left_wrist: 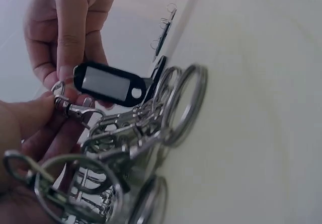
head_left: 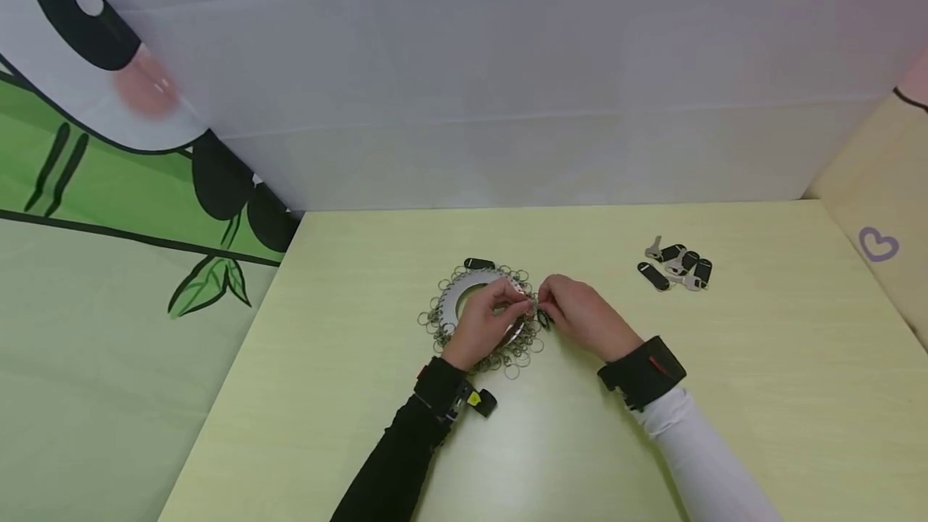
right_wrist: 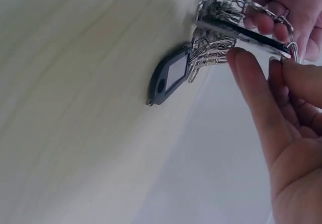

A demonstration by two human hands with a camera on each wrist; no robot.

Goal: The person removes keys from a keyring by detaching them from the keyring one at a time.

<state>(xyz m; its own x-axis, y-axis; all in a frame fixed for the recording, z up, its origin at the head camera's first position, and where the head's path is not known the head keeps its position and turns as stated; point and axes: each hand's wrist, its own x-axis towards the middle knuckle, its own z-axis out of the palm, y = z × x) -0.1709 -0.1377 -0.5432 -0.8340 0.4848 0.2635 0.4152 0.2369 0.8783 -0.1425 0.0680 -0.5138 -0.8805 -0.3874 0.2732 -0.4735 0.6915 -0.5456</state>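
Observation:
A grey ring-shaped holder (head_left: pixel 451 296), fringed with metal swivel clasps and split rings (left_wrist: pixel 187 105), lies on the table. Over its right side, my left hand (head_left: pixel 484 322) pinches one swivel clasp (left_wrist: pixel 75 111) between thumb and fingers. Facing it, my right hand (head_left: pixel 586 319) pinches the small ring end of a black key tag (left_wrist: pixel 106 84) with a pale label window, right at that clasp. In the right wrist view this tag is nearly edge-on; whether its ring is hooked in the clasp, I cannot tell. Another black tag (head_left: pixel 478 263) is at the holder's far edge.
Several black key tags (head_left: pixel 654 275) and silver keys (head_left: pixel 692 282) lie in a loose pile at the back right of the pale table (head_left: pixel 348 393). A white cloth wall (head_left: pixel 507 159) rises behind the table's back edge, with printed cloth at both sides.

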